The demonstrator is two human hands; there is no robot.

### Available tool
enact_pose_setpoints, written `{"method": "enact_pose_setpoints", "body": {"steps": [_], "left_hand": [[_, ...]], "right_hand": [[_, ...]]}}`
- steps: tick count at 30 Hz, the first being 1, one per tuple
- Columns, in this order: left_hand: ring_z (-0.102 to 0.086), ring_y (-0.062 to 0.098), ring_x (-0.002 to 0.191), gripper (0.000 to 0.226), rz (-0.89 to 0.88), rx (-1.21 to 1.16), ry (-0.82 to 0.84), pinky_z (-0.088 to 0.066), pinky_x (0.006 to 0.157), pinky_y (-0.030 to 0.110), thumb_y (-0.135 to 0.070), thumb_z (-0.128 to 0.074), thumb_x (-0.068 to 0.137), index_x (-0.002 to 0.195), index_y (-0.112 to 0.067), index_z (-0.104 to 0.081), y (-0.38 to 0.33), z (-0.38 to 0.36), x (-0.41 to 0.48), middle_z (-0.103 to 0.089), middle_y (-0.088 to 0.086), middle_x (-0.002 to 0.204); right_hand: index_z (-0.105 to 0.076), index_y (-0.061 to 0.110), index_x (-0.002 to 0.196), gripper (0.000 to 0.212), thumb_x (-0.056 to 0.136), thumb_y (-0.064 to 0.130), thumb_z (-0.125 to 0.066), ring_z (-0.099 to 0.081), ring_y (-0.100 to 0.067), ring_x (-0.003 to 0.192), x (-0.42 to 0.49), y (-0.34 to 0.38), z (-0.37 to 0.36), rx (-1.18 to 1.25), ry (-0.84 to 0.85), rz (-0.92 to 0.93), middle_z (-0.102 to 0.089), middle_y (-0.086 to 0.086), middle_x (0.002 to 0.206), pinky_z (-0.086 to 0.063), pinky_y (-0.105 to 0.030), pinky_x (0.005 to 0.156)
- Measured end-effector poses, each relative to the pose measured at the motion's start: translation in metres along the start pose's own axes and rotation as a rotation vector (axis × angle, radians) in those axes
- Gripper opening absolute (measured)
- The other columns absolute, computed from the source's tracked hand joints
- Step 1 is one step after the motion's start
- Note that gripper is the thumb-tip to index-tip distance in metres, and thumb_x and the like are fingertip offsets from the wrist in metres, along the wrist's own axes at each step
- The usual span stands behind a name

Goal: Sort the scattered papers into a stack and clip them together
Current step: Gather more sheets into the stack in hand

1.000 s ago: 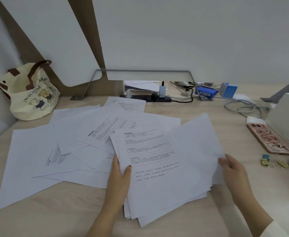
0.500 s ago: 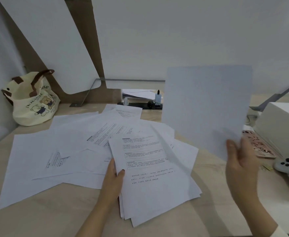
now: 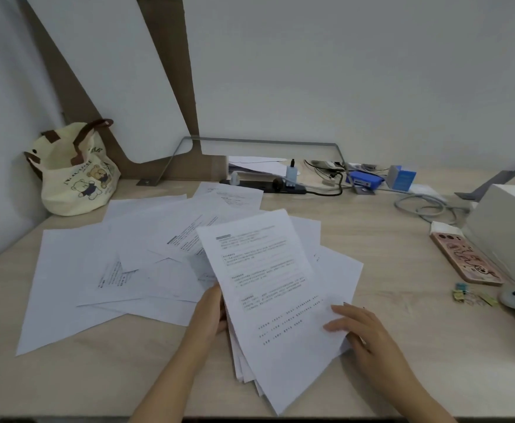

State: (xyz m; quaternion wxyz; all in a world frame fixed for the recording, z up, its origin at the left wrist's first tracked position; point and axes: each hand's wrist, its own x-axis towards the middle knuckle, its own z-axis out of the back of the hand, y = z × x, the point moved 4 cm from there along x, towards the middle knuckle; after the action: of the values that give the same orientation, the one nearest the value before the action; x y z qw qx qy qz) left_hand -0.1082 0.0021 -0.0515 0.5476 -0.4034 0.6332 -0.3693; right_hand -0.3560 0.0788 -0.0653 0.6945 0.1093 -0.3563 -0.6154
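Head view: we locate the stack (image 3: 268,288) near the table's (image 3: 387,270) front edge, centre. Our left hand (image 3: 208,312) grips its left edge, fingers tucked under the sheets. Our right hand (image 3: 361,331) rests flat on top, fingers straight, holding nothing. Loose papers (image 3: 97,270) spread toward the left edge; clips (image 3: 469,296) lie near the right edge.
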Motion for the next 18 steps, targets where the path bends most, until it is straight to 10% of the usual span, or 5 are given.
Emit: {"method": "enact_pose_setpoints", "body": {"steps": [4,11,14,18], "left_hand": [[-0.060,0.018,0.099,0.033,-0.078,0.011,-0.020,-0.049,0.086,0.032,-0.047,-0.031,0.097,0.109,-0.025,-0.053,0.008,0.004,0.007,-0.061,-0.006,0.099],[-0.055,0.017,0.103,0.031,-0.154,0.322,-0.017,-0.046,0.091,0.034,-0.010,-0.051,0.090,0.116,-0.021,-0.038,0.012,-0.001,0.016,-0.057,-0.001,0.114],[-0.056,0.008,0.094,0.033,-0.279,0.398,-0.049,-0.047,0.080,0.029,-0.009,-0.042,0.092,0.116,-0.031,-0.037,0.006,-0.005,0.008,-0.055,-0.013,0.108],[-0.055,-0.006,0.087,0.035,-0.445,0.360,-0.069,-0.046,0.072,0.022,-0.009,-0.039,0.095,0.111,-0.040,-0.037,-0.012,-0.011,-0.013,-0.053,-0.026,0.098]], "right_hand": [[-0.059,0.066,0.090,0.065,0.076,0.005,-0.046,-0.037,0.004,0.118,-0.006,-0.003,-0.008,-0.054,0.042,-0.045,-0.041,0.030,0.121,-0.018,0.000,0.098],[-0.041,0.083,0.086,0.078,0.088,0.005,-0.043,-0.035,0.007,0.117,-0.001,0.005,-0.010,0.027,0.232,-0.169,-0.042,0.028,0.123,-0.016,0.008,0.090],[-0.063,0.053,0.091,0.059,0.088,-0.004,-0.051,-0.050,-0.009,0.116,0.007,0.007,0.002,0.234,0.124,-0.310,-0.057,0.011,0.119,-0.033,0.004,0.082],[-0.045,0.022,0.134,0.046,0.090,0.014,-0.056,-0.045,-0.017,0.125,0.027,0.012,0.018,0.434,0.040,-0.529,-0.047,-0.001,0.135,-0.035,-0.021,0.093]]}}
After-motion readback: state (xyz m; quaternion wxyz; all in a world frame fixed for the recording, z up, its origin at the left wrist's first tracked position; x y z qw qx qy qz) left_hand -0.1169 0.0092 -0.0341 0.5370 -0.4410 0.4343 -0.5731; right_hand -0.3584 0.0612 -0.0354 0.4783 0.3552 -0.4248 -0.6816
